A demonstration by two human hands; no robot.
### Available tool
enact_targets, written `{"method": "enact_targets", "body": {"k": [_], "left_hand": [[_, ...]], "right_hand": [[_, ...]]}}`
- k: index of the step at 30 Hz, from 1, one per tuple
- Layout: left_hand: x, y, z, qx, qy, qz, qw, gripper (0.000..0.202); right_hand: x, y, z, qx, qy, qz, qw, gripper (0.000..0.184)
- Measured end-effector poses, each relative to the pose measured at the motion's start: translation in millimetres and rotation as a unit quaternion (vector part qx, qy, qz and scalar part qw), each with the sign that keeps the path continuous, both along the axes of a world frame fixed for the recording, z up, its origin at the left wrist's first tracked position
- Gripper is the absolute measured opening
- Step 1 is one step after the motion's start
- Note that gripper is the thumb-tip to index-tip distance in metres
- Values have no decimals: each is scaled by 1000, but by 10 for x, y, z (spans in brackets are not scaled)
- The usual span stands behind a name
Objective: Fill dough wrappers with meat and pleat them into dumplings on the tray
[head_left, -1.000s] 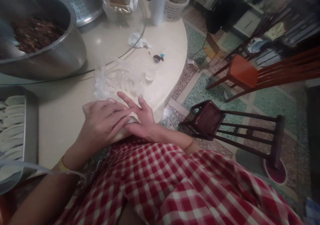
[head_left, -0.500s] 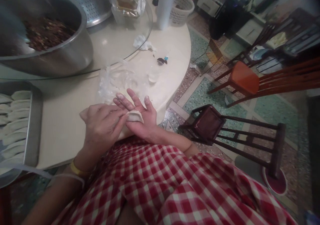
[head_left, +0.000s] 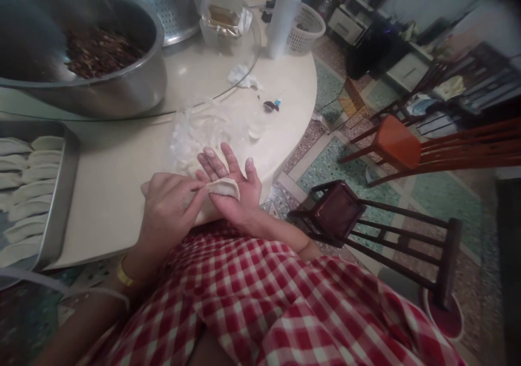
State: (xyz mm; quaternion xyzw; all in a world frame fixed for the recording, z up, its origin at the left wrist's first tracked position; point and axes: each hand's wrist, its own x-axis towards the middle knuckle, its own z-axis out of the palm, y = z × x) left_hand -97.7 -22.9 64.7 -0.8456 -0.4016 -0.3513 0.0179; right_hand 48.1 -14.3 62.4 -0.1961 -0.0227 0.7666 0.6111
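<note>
A folded white dumpling (head_left: 223, 187) lies across the palm of my right hand (head_left: 233, 184), whose floury fingers are stretched out flat at the near edge of the round table (head_left: 114, 192). My left hand (head_left: 169, 211) has its fingers curled and pinches the dumpling's left end. Just beyond my fingertips, a clear plastic sheet with a stack of dumpling wrappers (head_left: 199, 133) rests on the table. A big steel bowl of dark filling (head_left: 87, 57) stands at the far left.
A metal tray (head_left: 61, 203) with several finished dumplings sits at the left edge. A colander (head_left: 175, 2), a plastic-wrapped box (head_left: 222, 19), a white roll (head_left: 280, 21) and a basket (head_left: 307, 27) stand further back. Wooden chairs (head_left: 366, 219) stand on the floor to the right.
My left hand, which covered the right palm a second ago, has slid leftward, uncovering the folded dumpling. The head camera has tilted so the table scene sits lower and further right.
</note>
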Motion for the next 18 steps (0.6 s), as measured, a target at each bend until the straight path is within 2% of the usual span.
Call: {"method": "enact_targets", "body": {"k": [4,7,10,18], "left_hand": [[12,-14,-29,-19,-16,8,1000,7],[-1,-6,-58,-43,-29,-1,999,15],[-20,11,-78,-58,-36,-15,998,11],[-10,12,-90,-44,-39,-3,998,21]], "right_hand": [[-1,-3,-7,4,4,-6,1000,51],[8,-6,-6,6,-4,-9,1000,51],[12,-16,-11,8,-12,-6,1000,52],[5,-38,-43,15,-12,-4,1000,52]]}}
